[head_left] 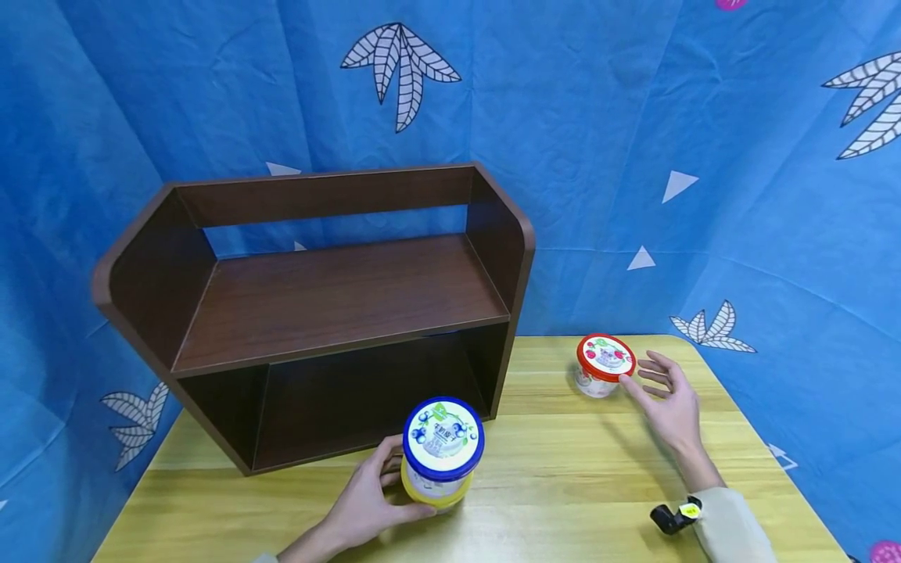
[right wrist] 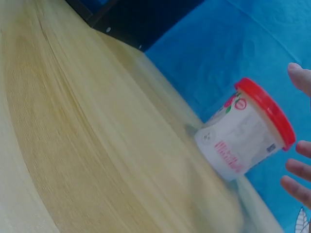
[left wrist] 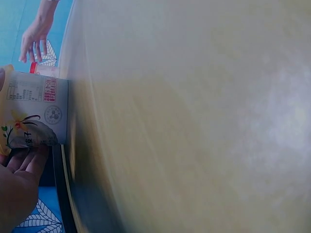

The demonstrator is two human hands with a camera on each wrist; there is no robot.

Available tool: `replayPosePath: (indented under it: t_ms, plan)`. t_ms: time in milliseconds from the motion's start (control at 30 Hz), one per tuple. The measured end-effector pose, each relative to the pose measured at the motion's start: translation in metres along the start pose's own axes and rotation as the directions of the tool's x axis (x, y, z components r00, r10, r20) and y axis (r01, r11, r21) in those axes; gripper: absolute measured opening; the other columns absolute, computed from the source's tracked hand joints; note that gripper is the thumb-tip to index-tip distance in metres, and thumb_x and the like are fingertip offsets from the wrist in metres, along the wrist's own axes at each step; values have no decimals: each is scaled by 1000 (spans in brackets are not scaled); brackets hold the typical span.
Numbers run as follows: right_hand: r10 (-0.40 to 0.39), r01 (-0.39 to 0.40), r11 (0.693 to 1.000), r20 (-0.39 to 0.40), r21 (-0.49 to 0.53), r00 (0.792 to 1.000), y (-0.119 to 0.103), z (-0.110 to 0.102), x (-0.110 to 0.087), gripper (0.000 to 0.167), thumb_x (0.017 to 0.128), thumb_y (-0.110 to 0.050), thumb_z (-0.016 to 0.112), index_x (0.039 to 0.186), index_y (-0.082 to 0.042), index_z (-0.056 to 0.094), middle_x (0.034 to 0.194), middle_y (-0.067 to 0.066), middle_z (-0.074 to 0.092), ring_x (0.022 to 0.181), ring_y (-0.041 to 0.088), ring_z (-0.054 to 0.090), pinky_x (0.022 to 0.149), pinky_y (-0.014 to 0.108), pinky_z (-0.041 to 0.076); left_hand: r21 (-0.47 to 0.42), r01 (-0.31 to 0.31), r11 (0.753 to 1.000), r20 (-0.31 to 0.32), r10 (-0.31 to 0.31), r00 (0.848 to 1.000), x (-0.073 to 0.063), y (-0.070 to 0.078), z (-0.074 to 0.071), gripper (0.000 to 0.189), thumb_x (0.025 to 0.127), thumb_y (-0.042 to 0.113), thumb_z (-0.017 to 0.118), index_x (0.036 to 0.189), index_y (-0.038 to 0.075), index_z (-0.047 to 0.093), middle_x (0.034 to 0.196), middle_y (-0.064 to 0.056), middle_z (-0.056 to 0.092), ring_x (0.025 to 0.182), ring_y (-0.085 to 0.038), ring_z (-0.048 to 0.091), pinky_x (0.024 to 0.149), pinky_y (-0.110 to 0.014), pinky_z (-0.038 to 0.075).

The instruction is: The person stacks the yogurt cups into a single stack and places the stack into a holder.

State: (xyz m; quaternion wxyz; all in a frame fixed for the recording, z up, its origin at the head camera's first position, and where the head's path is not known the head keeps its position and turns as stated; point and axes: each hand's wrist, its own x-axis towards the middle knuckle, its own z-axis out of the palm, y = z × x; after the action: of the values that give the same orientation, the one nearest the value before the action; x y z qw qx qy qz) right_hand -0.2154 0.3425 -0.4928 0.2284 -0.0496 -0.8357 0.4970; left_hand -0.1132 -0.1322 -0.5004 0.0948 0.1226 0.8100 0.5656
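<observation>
My left hand (head_left: 369, 500) grips a white tub with a yellow lid (head_left: 422, 493), its fingers and thumb around the sides. In the left wrist view, that yellow-lidded tub (left wrist: 36, 109) shows a flower print. A blue-lidded tub (head_left: 443, 439) with blueberry pictures sits on top of it. At the right, a red-lidded tub (head_left: 604, 365) with a strawberry print stands on the table. My right hand (head_left: 672, 403) is beside it, fingers spread and thumb near the lid. In the right wrist view, the fingers (right wrist: 299, 170) appear apart from the red-lidded tub (right wrist: 243, 133).
A dark brown two-level shelf (head_left: 345, 289) stands at the back left of the wooden table (head_left: 563, 485), just behind the left hand. Blue patterned cloth (head_left: 598, 117) hangs behind and along the sides. A black wrist device (head_left: 676, 516) is on the right sleeve.
</observation>
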Motion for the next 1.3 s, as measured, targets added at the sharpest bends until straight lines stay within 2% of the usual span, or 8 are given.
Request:
replayPosePath:
  t_ms: [133, 233, 533, 1033, 1300]
  plan:
    - [26, -26, 1000, 2, 3, 1000, 5, 5, 2, 73, 91, -19, 85, 153, -4, 48, 134, 10, 67, 105, -9, 61, 83, 3, 52, -3, 0, 1000, 0, 0, 1000, 0, 0, 0, 88, 75, 28, 97, 147, 18, 48, 146, -13, 59, 132, -35, 62, 103, -26, 57]
    - [37, -37, 999, 8, 2, 999, 9, 10, 3, 77, 90, -20, 85, 154, -3, 46, 141, 21, 63, 104, -11, 58, 84, 3, 52, -5, -2, 1000, 1, 2, 1000, -1, 0, 0, 88, 75, 27, 97, 147, 18, 48, 146, -13, 60, 132, -36, 62, 103, -23, 56]
    - [54, -56, 998, 79, 18, 995, 23, 17, 12, 84, 91, -17, 84, 160, -3, 37, 148, 23, 55, 103, -17, 50, 86, 0, 49, 2, -8, 1000, 7, 8, 1000, -1, 0, 1, 88, 76, 28, 97, 148, 16, 47, 146, -13, 60, 133, -37, 61, 105, -31, 58]
    - [79, -75, 997, 140, -35, 987, 26, 27, 17, 89, 92, -27, 83, 162, -5, 32, 150, 27, 54, 101, -18, 47, 83, -3, 44, 13, -1, 1000, 11, 1, 1000, -1, 1, 0, 88, 76, 29, 97, 148, 17, 47, 146, -13, 59, 134, -37, 61, 106, -37, 58]
    - [83, -79, 996, 141, -32, 987, 28, 30, 19, 90, 93, -28, 82, 162, -5, 31, 150, 27, 53, 100, -16, 48, 83, -3, 44, 9, -4, 1000, 8, 3, 1000, -1, -1, 0, 88, 76, 29, 97, 147, 17, 47, 145, -12, 60, 133, -37, 61, 104, -27, 57]
